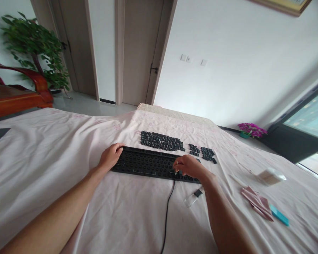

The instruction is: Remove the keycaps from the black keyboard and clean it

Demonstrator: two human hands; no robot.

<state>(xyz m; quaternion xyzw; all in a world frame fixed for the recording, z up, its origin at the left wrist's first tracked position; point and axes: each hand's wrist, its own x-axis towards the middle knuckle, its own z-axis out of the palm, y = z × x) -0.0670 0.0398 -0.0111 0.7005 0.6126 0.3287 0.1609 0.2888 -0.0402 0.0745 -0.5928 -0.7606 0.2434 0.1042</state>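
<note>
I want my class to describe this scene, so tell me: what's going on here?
A person works on a black keyboard lying on a pink cloth. Its keycaps are off and laid in rows just behind it. The left hand holds the keyboard's left end; the right hand pinches a thin stick, too small to identify, over the bare right part. A small clear bottle lies near the cable.

2 forearms showed, bare along the whole visible length behind each hand. Left hand (110, 156) and right hand (191, 166) were bare too. Left forearm looked broader, right narrower.
</note>
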